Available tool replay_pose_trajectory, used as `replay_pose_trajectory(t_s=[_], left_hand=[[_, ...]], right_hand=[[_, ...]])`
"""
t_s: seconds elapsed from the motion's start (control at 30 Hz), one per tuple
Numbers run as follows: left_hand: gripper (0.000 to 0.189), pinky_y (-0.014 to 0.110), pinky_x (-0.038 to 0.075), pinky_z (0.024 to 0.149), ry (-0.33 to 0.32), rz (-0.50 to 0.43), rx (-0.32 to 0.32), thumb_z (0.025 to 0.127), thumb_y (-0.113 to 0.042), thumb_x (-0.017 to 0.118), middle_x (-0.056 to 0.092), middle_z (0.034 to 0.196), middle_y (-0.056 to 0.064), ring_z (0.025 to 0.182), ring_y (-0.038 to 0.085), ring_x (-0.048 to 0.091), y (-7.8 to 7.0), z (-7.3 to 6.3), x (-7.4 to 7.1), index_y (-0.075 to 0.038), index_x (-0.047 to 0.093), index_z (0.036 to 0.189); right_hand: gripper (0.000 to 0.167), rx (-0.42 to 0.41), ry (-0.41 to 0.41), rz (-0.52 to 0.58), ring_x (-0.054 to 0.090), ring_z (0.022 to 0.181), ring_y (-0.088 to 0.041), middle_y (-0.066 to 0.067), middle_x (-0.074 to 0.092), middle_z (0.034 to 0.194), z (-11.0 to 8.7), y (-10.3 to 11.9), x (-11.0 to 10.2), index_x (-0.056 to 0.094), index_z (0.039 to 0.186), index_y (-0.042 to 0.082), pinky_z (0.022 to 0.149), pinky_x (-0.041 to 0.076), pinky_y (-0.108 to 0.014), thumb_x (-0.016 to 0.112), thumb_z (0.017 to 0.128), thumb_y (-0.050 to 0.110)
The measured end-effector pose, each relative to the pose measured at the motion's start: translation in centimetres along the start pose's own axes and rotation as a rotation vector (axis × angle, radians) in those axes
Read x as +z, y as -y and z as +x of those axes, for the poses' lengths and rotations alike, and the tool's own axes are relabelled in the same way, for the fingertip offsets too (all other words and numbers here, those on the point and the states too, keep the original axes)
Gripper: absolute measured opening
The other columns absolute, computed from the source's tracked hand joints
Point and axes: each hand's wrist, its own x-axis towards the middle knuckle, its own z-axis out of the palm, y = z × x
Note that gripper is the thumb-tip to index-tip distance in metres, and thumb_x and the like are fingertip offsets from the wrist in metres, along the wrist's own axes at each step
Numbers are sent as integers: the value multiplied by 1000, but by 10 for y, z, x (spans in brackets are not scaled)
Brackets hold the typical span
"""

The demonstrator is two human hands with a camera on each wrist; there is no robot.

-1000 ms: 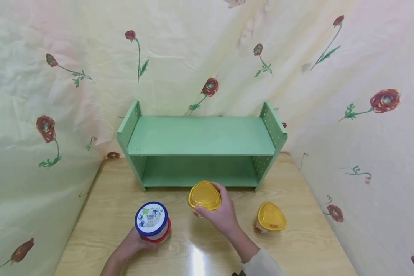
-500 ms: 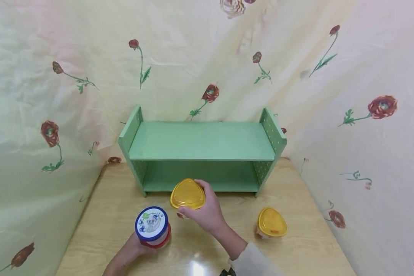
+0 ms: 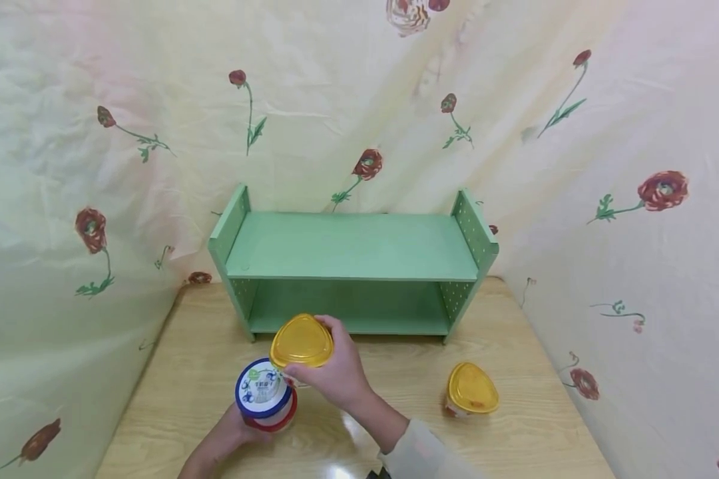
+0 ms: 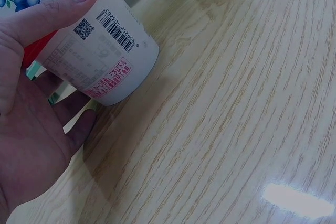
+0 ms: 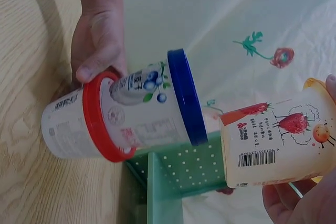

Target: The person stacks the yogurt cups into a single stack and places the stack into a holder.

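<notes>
My left hand (image 3: 239,426) grips a white tub with a red lid (image 5: 65,132) low over the wood-grain table, the thumb at the red rim in the left wrist view. Stacked on that lid is a blueberry-print tub with a blue lid (image 3: 262,388). My right hand (image 3: 343,372) holds a strawberry-print tub with a yellow lid (image 3: 301,341) up by its side. This tub's base faces the blue lid in the right wrist view, with a gap between them. In the head view it overlaps the blue lid's edge.
A second yellow-lidded tub (image 3: 472,388) stands on the table (image 3: 533,372) to the right. Behind the hands is a green two-level shelf (image 3: 353,243). Flower-print cloth (image 3: 299,106) hangs at the back and along both sides.
My right hand has carried the yellow-lidded tub leftward, from in front of the shelf's middle to the stacked tubs. The left hand keeps its grip and has barely moved.
</notes>
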Motion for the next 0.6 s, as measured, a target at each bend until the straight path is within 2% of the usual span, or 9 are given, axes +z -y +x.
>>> replay_pose_trajectory(t_s=[0.3, 0.43, 0.6], left_hand=[[104, 57, 33, 114, 39, -28, 50, 70, -3, 90, 47, 148, 19, 135, 39, 45, 0, 1, -2, -7, 27, 153], [99, 41, 40, 111, 76, -43, 103, 71, -1, 88, 50, 145, 18, 132, 35, 49, 2, 1, -3, -7, 29, 151], [93, 21, 43, 102, 105, -51, 167, 73, 1, 87, 53, 140, 20, 126, 25, 55, 9, 1, -4, -4, 32, 148]], right_hand=[[92, -21, 32, -20, 59, 103, -19, 1, 56, 122, 2, 6, 21, 45, 142, 22, 80, 57, -30, 95, 66, 39], [92, -26, 52, -39, 59, 101, -17, 4, 56, 121, 2, 9, 32, 45, 141, 23, 78, 56, -29, 95, 65, 41], [91, -51, 65, -62, 58, 100, -14, 6, 56, 119, 2, 10, 44, 46, 140, 23, 77, 55, -27, 94, 66, 43]])
